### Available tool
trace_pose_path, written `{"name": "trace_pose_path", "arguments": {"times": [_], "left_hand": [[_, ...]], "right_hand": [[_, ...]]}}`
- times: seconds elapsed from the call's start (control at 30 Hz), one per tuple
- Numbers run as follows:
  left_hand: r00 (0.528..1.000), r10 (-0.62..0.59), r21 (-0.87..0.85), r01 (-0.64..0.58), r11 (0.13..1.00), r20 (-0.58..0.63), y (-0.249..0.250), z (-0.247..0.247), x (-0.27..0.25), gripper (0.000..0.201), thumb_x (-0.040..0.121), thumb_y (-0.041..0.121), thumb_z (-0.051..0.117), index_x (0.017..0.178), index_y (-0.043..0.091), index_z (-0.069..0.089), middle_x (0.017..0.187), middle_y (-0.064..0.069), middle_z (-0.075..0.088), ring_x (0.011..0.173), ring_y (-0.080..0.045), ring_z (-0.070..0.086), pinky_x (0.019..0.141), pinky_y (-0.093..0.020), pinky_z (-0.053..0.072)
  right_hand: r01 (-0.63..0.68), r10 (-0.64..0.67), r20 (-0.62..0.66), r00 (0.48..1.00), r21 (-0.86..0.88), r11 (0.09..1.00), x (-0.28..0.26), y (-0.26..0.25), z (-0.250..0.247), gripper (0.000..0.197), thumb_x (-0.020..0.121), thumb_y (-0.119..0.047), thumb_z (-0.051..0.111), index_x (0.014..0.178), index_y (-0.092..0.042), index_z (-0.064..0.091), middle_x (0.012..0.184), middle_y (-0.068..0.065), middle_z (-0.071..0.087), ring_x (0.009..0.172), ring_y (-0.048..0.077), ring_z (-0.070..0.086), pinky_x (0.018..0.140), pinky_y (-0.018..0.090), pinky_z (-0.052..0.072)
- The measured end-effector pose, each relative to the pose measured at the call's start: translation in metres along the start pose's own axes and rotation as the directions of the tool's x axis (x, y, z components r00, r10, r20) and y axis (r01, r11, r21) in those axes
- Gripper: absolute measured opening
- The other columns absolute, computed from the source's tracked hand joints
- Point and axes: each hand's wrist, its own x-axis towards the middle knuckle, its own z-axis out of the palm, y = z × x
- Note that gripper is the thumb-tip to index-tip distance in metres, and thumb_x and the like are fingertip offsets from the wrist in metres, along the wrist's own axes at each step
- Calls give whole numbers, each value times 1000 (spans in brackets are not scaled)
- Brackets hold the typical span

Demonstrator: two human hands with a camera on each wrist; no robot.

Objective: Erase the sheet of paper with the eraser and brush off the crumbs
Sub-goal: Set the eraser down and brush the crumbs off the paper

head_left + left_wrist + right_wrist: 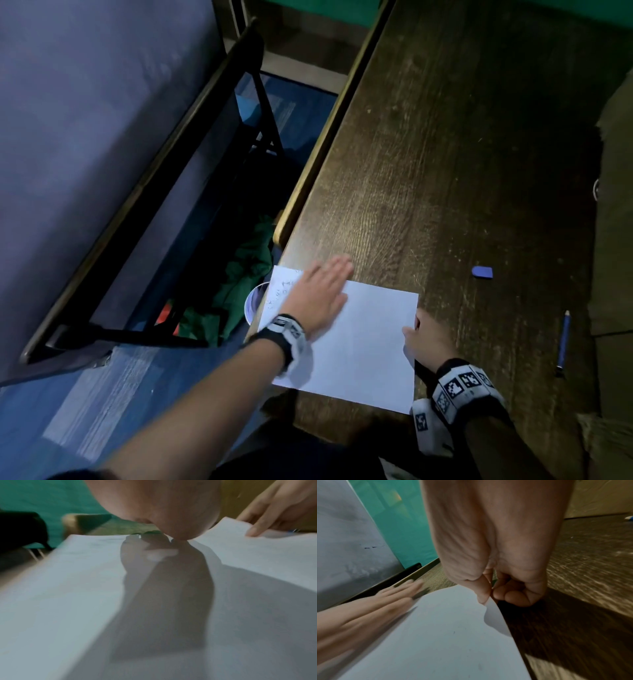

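Observation:
A white sheet of paper (359, 339) lies at the near left of the dark wooden table (445, 154), its left corner jutting past the table edge. Faint pencil writing shows near that corner. My left hand (318, 291) lies flat on the sheet's far left part with straight fingers, blurred by motion; the right wrist view shows it too (382, 601). My right hand (419, 337) pinches the sheet's right edge (493, 608) between thumb and curled fingers, lifting it slightly. The blue eraser (482, 272) lies alone on the table, to the right beyond the sheet.
A blue pencil (563, 342) lies on the table right of the sheet. A dark chair frame (191, 178) stands left of the table over blue carpet. Green cloth (246, 270) and a round white rim (253, 301) sit below the table's left edge.

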Motion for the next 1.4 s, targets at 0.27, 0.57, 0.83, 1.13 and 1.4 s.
{"name": "trace_pose_path", "arguments": {"times": [0.27, 0.57, 0.83, 1.13, 1.4], "left_hand": [[993, -115, 77, 115, 990, -8, -27, 14, -10, 59, 109, 41, 15, 164, 19, 14, 171, 3, 9, 157, -13, 10, 126, -41, 4], [978, -193, 16, 194, 981, -80, -57, -9, -33, 61, 108, 45, 12, 162, 17, 10, 171, -1, 10, 157, -16, 4, 126, -42, -2], [986, -166, 34, 165, 986, 14, -66, 19, -56, 60, 108, 47, 16, 163, 22, 11, 170, 4, 13, 156, -11, 3, 124, -47, 10], [993, -110, -92, 113, 989, 34, -33, 3, -56, 64, 109, 47, 18, 164, 18, 3, 171, 1, -7, 156, -12, -15, 127, -45, -1], [992, -119, -37, 120, 992, 38, -48, 22, -72, 65, 108, 50, 21, 164, 21, 8, 171, 3, -1, 156, -11, -9, 126, -44, -1]], "right_hand": [[12, -14, -24, 1000, -48, 999, -3, -2, -2, 16, 93, -13, 52, 77, -13, 49, 81, 6, 58, 74, 21, 54, 65, 29, 40], [20, -21, 31, 999, 28, 999, -8, -8, -3, 20, 94, -6, 48, 105, -21, 56, 99, 0, 57, 90, 22, 54, 80, 27, 39], [18, -17, 29, 999, -40, 999, -4, -5, -3, 10, 92, -12, 50, 95, -21, 53, 97, 2, 59, 90, 25, 56, 80, 28, 40], [26, -22, 48, 999, -80, 996, -3, -7, -4, 26, 94, -13, 49, 118, -18, 57, 122, 7, 62, 105, 28, 57, 88, 31, 41], [25, -21, 47, 999, -75, 997, -4, -7, -4, 24, 95, -8, 49, 117, -13, 56, 106, 5, 57, 90, 22, 50, 80, 26, 36]]}}
